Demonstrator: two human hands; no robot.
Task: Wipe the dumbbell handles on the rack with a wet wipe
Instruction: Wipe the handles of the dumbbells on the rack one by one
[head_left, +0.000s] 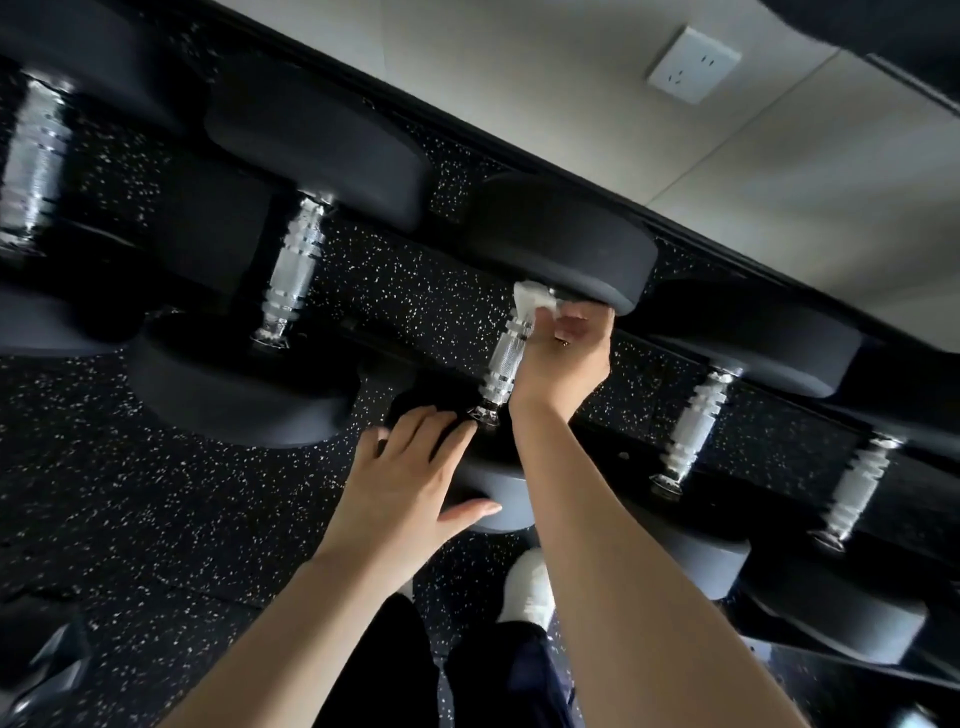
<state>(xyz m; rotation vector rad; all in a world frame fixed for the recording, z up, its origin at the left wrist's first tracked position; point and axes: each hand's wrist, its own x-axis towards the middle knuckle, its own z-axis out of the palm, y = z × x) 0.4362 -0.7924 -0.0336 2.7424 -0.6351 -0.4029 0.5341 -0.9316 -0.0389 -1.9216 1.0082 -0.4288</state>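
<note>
Several black dumbbells with knurled chrome handles lie side by side on a dark rack (613, 441). My right hand (566, 353) pinches a white wet wipe (532, 299) against the far end of the middle dumbbell's handle (506, 358), just under its far head (561, 244). My left hand (410, 488) rests with spread straight fingers on that dumbbell's near head (493, 499). Other handles show to the left (296, 270) and right (693, 426).
A black speckled rubber floor (156, 493) lies below the rack. A pale wall with a white socket (693, 65) stands behind it. My dark trousers and a white shoe (530, 587) are at the bottom centre. A dark object (41, 660) sits at bottom left.
</note>
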